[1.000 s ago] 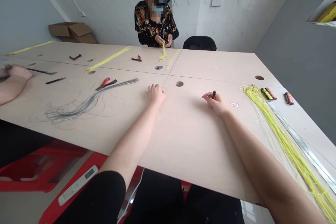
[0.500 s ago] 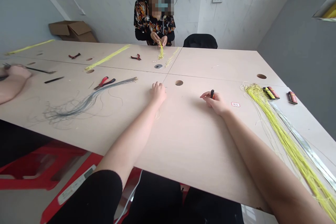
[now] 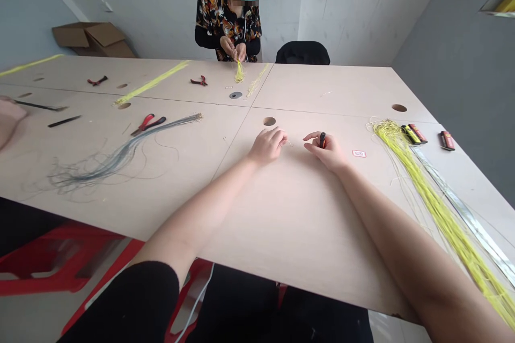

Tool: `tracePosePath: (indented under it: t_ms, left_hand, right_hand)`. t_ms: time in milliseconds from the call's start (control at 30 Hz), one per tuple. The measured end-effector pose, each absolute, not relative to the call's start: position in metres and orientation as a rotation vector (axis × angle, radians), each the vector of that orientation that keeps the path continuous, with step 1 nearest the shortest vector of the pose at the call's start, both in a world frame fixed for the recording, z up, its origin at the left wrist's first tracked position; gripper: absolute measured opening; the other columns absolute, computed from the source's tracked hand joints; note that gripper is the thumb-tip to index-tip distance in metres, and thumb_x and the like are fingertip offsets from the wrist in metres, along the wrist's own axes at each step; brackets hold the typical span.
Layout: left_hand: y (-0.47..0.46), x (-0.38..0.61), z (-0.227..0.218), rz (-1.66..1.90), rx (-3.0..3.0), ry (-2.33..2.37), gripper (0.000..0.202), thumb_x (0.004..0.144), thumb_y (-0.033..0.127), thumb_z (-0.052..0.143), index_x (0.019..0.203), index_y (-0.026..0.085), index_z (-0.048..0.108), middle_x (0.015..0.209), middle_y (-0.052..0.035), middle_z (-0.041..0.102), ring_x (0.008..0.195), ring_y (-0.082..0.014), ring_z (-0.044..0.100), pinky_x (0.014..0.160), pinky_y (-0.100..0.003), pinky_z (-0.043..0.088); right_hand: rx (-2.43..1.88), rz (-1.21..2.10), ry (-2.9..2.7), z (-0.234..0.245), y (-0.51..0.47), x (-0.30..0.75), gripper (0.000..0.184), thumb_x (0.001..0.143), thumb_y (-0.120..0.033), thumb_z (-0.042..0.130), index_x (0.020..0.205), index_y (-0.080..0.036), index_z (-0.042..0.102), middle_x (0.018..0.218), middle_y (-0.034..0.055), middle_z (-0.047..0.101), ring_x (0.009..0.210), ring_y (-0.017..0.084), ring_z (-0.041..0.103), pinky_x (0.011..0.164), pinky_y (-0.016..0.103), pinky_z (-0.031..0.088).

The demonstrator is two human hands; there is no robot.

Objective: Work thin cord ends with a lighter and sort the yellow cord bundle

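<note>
My left hand (image 3: 269,146) rests on the pale laminate table (image 3: 306,225), fingers curled, holding nothing I can see. Just past its fingertips lies a short thin wire scrap (image 3: 290,143). My right hand (image 3: 326,152) pinches a small black-and-red stick-shaped object (image 3: 322,140) between thumb and fingers, a short gap from my left hand. A small white label with red marks (image 3: 359,154) lies to its right. A long bundle of yellow wires (image 3: 434,209) stretches along the right side, and a grey wire bundle (image 3: 116,155) lies to the left.
Red-handled pliers (image 3: 148,124) lie near the grey wires. A co-worker (image 3: 229,16) across the table holds yellow wires (image 3: 239,72). Another person's hand (image 3: 8,118) is at the left edge. A metal strip (image 3: 462,220) and black-and-red objects (image 3: 447,140) lie at right.
My left hand has slid right across the table, closer to my right hand and the wire scrap. My right hand keeps its pinch, and the whole view has shifted slightly.
</note>
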State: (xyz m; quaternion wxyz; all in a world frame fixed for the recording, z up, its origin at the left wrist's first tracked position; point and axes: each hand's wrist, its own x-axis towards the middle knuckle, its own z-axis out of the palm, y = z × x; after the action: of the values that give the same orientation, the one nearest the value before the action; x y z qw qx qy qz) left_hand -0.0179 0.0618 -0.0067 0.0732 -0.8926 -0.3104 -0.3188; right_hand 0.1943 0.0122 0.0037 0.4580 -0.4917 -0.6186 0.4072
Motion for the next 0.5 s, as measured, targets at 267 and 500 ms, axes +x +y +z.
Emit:
tracePosePath:
  t_ms: [267, 500]
  left_hand:
    - [0.063, -0.019, -0.009, -0.982, -2.795, -0.833, 0.015, 0.094, 0.019, 0.036, 0.086, 0.020, 0.049, 0.085, -0.0051, 0.061, 0.068, -0.0150, 0.056, 0.059, -0.026, 0.038]
    - [0.063, -0.020, -0.009, -0.911, -2.803, -0.894, 0.017, 0.096, 0.026, 0.035, 0.090, 0.019, 0.050, 0.088, -0.0060, 0.061, 0.070, -0.0154, 0.059, 0.056, -0.025, 0.036]
  right_hand:
    - [-1.241, 0.943, -1.684, 0.008, 0.009, 0.187, 0.027, 0.070, -0.038, 0.069, 0.087, -0.018, 0.064, 0.054, -0.0080, 0.028, 0.050, 0.009, 0.025, 0.050, 0.026, 0.020]
    - [-1.253, 0.836, -1.753, 0.005, 0.008, 0.180, 0.028, 0.069, -0.039, 0.072, 0.086, -0.019, 0.061, 0.055, -0.0075, 0.032, 0.052, 0.009, 0.029, 0.053, 0.026, 0.024]
